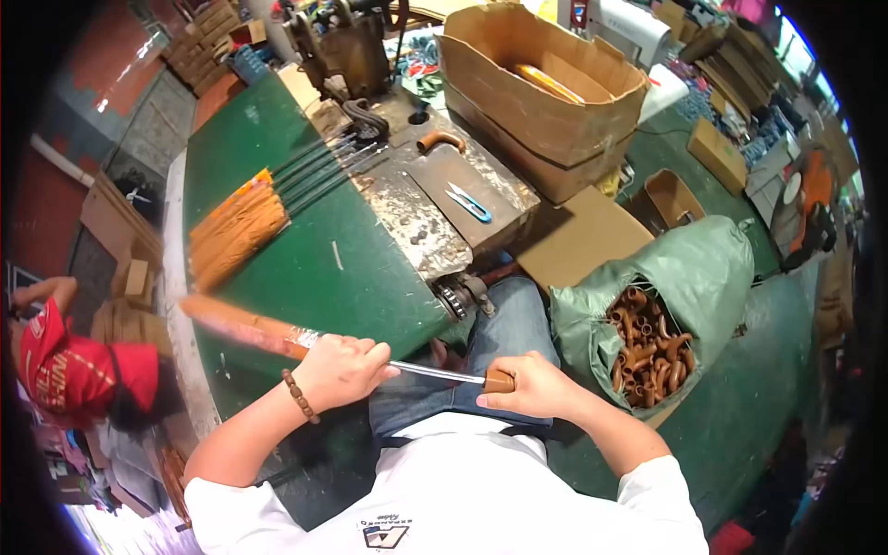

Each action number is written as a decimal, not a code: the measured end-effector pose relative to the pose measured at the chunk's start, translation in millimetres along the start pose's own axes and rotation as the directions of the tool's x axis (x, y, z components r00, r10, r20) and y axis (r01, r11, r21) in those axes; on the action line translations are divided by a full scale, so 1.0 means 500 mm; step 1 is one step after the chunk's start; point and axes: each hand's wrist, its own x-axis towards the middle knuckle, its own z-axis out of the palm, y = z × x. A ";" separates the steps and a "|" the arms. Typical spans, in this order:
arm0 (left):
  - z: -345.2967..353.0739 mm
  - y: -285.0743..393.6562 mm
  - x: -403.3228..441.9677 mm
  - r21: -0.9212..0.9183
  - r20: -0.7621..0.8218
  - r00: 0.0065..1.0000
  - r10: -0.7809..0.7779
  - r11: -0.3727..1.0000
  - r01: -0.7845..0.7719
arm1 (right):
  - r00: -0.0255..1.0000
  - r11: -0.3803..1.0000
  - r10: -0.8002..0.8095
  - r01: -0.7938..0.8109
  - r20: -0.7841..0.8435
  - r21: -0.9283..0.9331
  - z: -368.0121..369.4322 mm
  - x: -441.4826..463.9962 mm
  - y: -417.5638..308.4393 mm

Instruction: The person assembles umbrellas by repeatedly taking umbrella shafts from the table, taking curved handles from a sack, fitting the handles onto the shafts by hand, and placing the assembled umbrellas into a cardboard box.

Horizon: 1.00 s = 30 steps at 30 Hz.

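Observation:
My left hand [342, 372] is closed around an orange-brown folded umbrella [264, 331] in clear plastic. Its far end is blurred. From that fist a thin metal shaft [435, 372] runs right to a brown handle [499, 381], which my right hand [535, 387] grips; most of the handle is hidden by the fingers. Several more folded umbrellas [242, 231] lie on the green table, their dark shafts pointing toward the bench block. A brown hooked handle [440, 141] and blue thread snips [470, 202] rest on the metal plate.
At my right a green sack [703, 268] gapes open, full of brown curved handles [647, 347]. A large cardboard box [536, 120] stands behind the metal plate [472, 171]. Machinery [338, 46] rises at the back. A person in red [83, 361] is at far left.

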 end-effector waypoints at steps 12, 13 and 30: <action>-0.052 0.034 -0.005 -0.045 0.220 0.973 -0.069 0.996 0.081 | 0.996 0.986 -0.080 0.074 -0.036 -0.153 0.004 -0.004 -0.005; -0.052 0.035 -0.001 -0.065 0.225 0.973 -0.058 0.995 0.074 | 0.996 0.983 -0.078 0.069 -0.046 -0.172 0.002 -0.008 -0.005; -0.043 0.043 -0.015 -0.111 0.281 0.958 -0.061 0.989 0.095 | 0.945 0.933 -0.275 0.219 -0.177 -0.285 0.026 -0.008 -0.010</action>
